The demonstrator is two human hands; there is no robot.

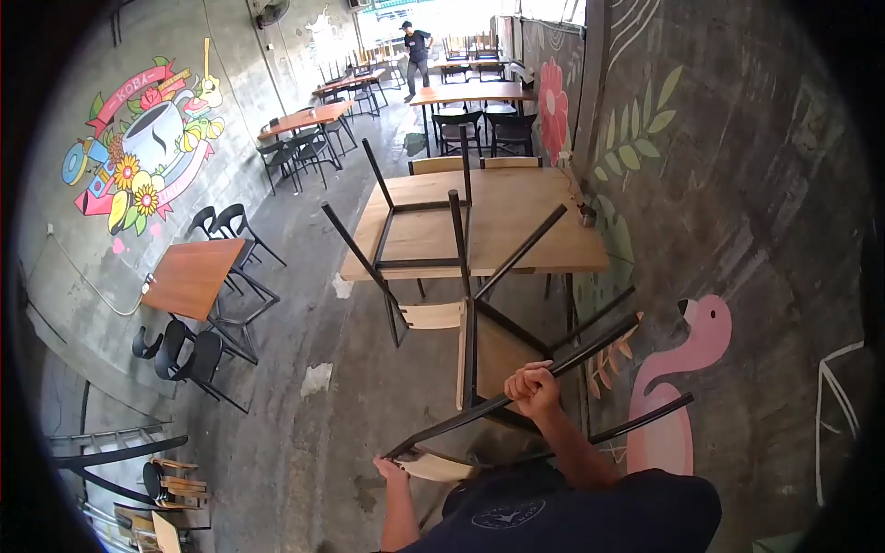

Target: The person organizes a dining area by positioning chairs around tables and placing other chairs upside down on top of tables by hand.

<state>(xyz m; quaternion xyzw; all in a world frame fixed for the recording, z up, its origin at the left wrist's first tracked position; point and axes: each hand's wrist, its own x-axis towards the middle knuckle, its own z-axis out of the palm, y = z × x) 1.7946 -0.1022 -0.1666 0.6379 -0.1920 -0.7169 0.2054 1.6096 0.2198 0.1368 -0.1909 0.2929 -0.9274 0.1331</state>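
A chair with a black metal frame point(461, 417) and light wood parts is tilted in front of me, its legs pointing outward. My right hand point(532, 389) is closed around one of its long black bars. Lower down, my left hand point(391, 468) grips the end of the frame beside the curved wooden backrest point(435, 465). Just ahead stands a light wooden table point(544, 221). Another chair point(420, 205) rests upside down on it, legs in the air. Where the held chair meets the table edge, I cannot tell whether they touch.
Painted walls run along both sides, a flamingo mural point(666, 396) close on my right. To the left are a reddish-brown table point(194, 276) and black chairs point(194, 355). More tables point(475, 93) stand farther back, where a person point(417, 55) is on foot. Stacked furniture point(171, 484) sits at lower left.
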